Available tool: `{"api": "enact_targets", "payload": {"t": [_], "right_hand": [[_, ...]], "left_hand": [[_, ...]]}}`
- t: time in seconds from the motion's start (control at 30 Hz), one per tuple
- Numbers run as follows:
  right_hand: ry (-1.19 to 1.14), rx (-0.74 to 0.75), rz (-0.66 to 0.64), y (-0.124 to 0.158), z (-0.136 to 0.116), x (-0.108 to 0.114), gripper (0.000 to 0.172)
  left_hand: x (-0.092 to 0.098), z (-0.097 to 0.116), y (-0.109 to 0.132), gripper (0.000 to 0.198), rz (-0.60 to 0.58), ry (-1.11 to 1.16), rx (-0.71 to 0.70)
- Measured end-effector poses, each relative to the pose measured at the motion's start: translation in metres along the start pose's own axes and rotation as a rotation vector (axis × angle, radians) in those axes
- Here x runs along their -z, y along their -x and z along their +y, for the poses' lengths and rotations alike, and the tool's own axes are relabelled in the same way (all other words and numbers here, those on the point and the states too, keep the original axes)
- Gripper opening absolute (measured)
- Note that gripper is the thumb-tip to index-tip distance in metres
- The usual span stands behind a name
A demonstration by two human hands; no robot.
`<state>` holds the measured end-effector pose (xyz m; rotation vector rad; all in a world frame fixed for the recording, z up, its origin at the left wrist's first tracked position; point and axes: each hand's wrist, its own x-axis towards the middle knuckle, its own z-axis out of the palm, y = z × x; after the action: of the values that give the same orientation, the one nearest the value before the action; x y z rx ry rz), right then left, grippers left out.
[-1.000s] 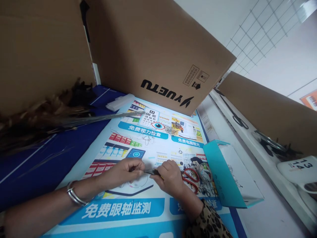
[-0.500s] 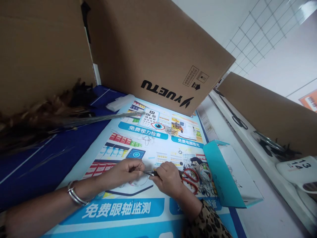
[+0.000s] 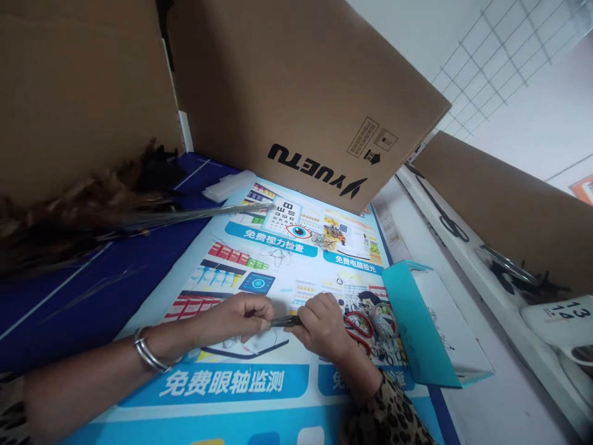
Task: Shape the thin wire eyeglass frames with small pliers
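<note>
My right hand (image 3: 324, 324) is closed around a pair of small dark pliers (image 3: 286, 321), their jaws pointing left. The jaw tips meet the fingertips of my left hand (image 3: 245, 315), which is pinched closed. What lies between those fingers is too small to make out. Both hands are just above a printed poster (image 3: 236, 387). Right of my right hand lie red-handled scissors (image 3: 360, 327) and a clear round roll (image 3: 384, 320), among several small wire pieces (image 3: 389, 352).
An open teal box (image 3: 407, 334) with small wire bits stands at the right. A bundle of thin wires (image 3: 208, 212) and brown, feathery material (image 3: 92, 204) lie at the left. Cardboard (image 3: 259, 74) rises behind. Black scissors (image 3: 449, 225) and a white mug (image 3: 560, 321) are far right.
The pliers have turned slightly, showing more of their dark jaws between the hands. My left hand still pinches at their tips. The camera view has shifted a little.
</note>
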<state>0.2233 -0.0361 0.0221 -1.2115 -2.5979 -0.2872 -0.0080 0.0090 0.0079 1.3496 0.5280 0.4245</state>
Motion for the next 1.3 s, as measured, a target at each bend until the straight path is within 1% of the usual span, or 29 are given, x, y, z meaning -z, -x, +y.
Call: {"api": "enact_targets", "payload": {"t": [0.13, 0.23, 0.33, 0.43, 0.5, 0.67, 0.97, 1.13, 1.3], "right_hand": [[-0.036, -0.008, -0.014, 0.003, 0.004, 0.0, 0.036], [-0.114, -0.026, 0.023, 0.006, 0.008, -0.005, 0.035], [-0.197, -0.128, 0.094, 0.009, 0.013, -0.009, 0.032], [-0.232, -0.203, 0.102, 0.009, 0.014, -0.012, 0.03], [-0.226, -0.188, 0.081, 0.008, 0.013, -0.013, 0.032], [-0.183, -0.096, 0.028, 0.008, 0.006, -0.011, 0.038], [-0.077, -0.015, -0.018, 0.005, 0.002, -0.004, 0.038], [-0.038, -0.002, -0.012, 0.003, 0.006, -0.002, 0.041], [0.028, 0.041, -0.001, 0.002, 0.006, 0.003, 0.043]], "left_hand": [[0.0, 0.005, 0.001, 0.012, 0.032, 0.02, -0.007], [0.001, 0.004, 0.002, 0.011, 0.035, 0.04, 0.009], [0.002, 0.002, 0.001, 0.012, 0.023, 0.053, 0.009], [0.002, 0.003, 0.002, 0.013, 0.009, 0.042, 0.005], [0.001, 0.005, 0.002, 0.013, -0.002, 0.031, 0.006], [0.001, 0.007, 0.002, 0.014, -0.016, 0.013, 0.007], [0.0, 0.008, 0.002, 0.013, -0.016, 0.005, 0.02], [0.0, 0.009, 0.002, 0.013, -0.021, -0.009, 0.01], [0.002, 0.003, 0.0, 0.014, -0.013, 0.005, 0.011]]}}
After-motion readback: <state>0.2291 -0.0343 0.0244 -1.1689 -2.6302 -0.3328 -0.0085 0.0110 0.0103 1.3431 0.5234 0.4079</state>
